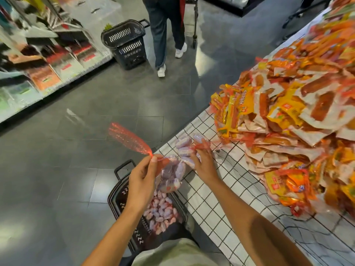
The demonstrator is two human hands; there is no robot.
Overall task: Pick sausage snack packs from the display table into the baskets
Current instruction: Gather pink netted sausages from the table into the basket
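Sausage pack (171, 175) – left hand (143, 175) pinches net above basket (123, 196); right hand (203, 164) grips second pack (184, 145).

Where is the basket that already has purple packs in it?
In the head view, the black basket sits on the floor at bottom centre, beside the checked table, below the left hand.

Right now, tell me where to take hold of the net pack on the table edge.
Pinch the gathered red mesh neck of the table pack, coming from above: the right hand already rests there, and loose sausages offer no firm grip.
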